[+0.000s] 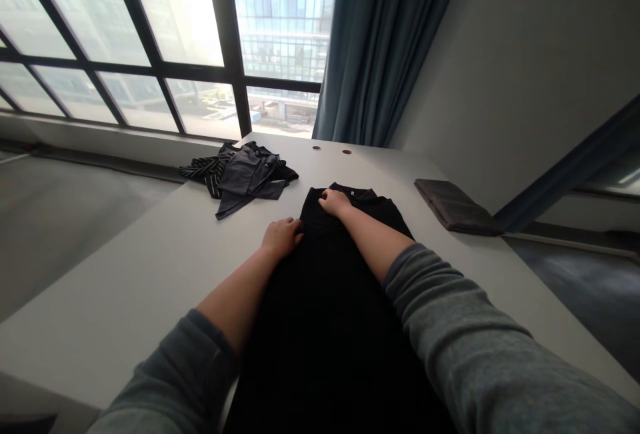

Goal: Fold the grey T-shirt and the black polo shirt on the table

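A long black garment [340,327] lies stretched along the white table toward me. Its far end has an opening with a small pale label inside; whether it is trousers or a skirt I cannot tell. At its left edge, a little below the far corner, my left hand [283,237] has its fingers curled on the cloth. My right hand [336,202] reaches over the garment and pinches the far edge near the left corner. Part of the garment's right side is hidden under my right forearm.
Beyond my left hand, a heap of dark clothes [250,174], some striped, rests on the white table [165,274]. A folded dark cloth [453,204] lies at the right edge. Behind are windows and a blue curtain [380,41]; a wall rises on the right.
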Available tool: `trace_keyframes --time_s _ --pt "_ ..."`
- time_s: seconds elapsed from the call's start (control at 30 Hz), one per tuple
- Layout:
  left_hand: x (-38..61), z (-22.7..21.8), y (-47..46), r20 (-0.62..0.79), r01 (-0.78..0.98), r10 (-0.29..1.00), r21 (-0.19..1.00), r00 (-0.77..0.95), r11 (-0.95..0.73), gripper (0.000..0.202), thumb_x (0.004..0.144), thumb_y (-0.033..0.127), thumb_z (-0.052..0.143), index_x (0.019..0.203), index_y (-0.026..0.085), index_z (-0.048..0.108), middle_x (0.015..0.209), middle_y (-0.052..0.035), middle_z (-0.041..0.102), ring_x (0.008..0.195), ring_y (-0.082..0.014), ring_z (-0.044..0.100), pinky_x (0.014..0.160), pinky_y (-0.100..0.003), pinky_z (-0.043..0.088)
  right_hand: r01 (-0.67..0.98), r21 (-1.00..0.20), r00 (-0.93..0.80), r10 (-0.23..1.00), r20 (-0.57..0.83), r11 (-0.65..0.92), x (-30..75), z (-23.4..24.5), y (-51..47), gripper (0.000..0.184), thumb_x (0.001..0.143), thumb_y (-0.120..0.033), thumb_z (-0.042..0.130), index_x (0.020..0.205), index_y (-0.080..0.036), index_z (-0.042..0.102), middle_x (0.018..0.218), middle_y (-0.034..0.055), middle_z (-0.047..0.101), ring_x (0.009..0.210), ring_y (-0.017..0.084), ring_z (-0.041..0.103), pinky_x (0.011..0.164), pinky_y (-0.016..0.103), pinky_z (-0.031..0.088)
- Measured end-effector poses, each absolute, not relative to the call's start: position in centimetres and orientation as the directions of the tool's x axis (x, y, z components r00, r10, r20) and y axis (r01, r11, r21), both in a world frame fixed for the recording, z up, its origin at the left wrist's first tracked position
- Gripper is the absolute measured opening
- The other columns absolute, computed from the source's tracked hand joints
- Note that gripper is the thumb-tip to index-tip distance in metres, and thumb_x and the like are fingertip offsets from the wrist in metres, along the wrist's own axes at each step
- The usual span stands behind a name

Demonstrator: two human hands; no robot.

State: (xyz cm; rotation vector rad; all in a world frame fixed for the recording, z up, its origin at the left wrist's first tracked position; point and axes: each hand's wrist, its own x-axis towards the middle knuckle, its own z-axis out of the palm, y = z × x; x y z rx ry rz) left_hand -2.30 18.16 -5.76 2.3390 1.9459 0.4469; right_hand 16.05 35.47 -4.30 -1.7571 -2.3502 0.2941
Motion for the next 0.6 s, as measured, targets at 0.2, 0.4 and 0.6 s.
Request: trace_keyframes --time_s 0.2,0.4,0.6 --pt "-2.6 -5.5 18.5 0.182 0.949 0.98 0.286 0.084 -0.134 0.018 0.097 0.031 0.057 0.106 0.023 0.07 0.11 -0.0096 0.074 0.101 -0.026 0.07 0.085 -0.038 0.047 0.947 -0.275 -0.19 0.98 -0.054 0.169 13.0 -5.3 40.0 0.04 0.094 -0.031 0.06 0.118 -0.004 0.076 0.121 0.0226 0.073 0.116 0.029 0.069 0.102 0.032 0.05" --pt "-3.2 -5.4 18.9 0.214 0.95 0.969 0.308 -0.125 0.054 0.017 0.095 0.028 0.056 0.103 0.019 0.069 0.104 -0.0125 0.076 0.095 -0.0277 0.071 0.08 -0.04 0.046 0.926 -0.312 -0.235 0.971 -0.035 0.213 11.0 -5.2 42.0 0.036 0.098 -0.032 0.054 0.114 -0.012 0.079 0.117 0.0128 0.076 0.11 0.022 0.07 0.095 0.025 0.05" --pt "-3.4 -5.6 19.1 0.13 0.954 0.97 0.248 -0.208 0.171 0.024 0.092 0.028 0.053 0.104 0.016 0.071 0.103 -0.0165 0.077 0.097 -0.0306 0.072 0.079 -0.042 0.046 0.932 -0.286 -0.229 0.973 0.01 0.222 9.0 -6.1 41.7 0.035 0.099 -0.034 0.054 0.116 -0.013 0.076 0.128 0.0167 0.071 0.119 0.026 0.065 0.103 0.033 0.048"
